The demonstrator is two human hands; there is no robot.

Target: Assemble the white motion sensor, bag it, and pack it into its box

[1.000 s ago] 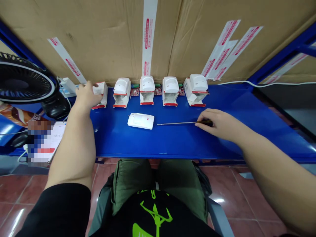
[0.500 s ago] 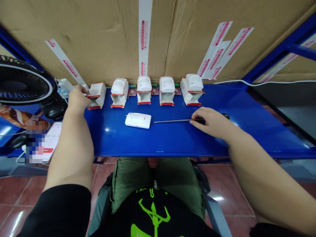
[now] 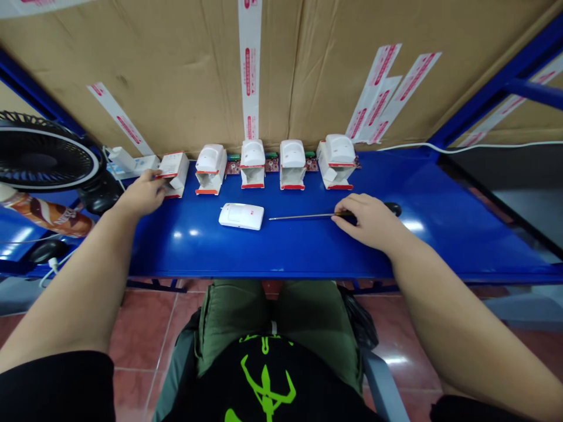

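My left hand (image 3: 143,192) rests beside the leftmost small white and red box (image 3: 172,167). Its fingers are stretched out and touch the box's left side; no grip is visible. My right hand (image 3: 365,220) is closed round the dark handle of a screwdriver (image 3: 299,217), which lies low over the blue table with its long shaft pointing left. Just past the screwdriver's tip lies a white motion detector (image 3: 241,215), flat on the table. The end of the handle shows behind my right hand.
Along the cardboard back wall stand several open boxes with white rounded detectors (image 3: 292,153) on top, and red circuit boards (image 3: 272,165) between them. At the left are a black fan (image 3: 44,152), a brown bottle (image 3: 53,215) and a white power strip (image 3: 136,166). A white cable (image 3: 409,145) runs at the back right.
My left hand has come forward from behind the leftmost box to its left front side. The phone is now out of sight near my left forearm. My right hand keeps the screwdriver; the view has shifted slightly.
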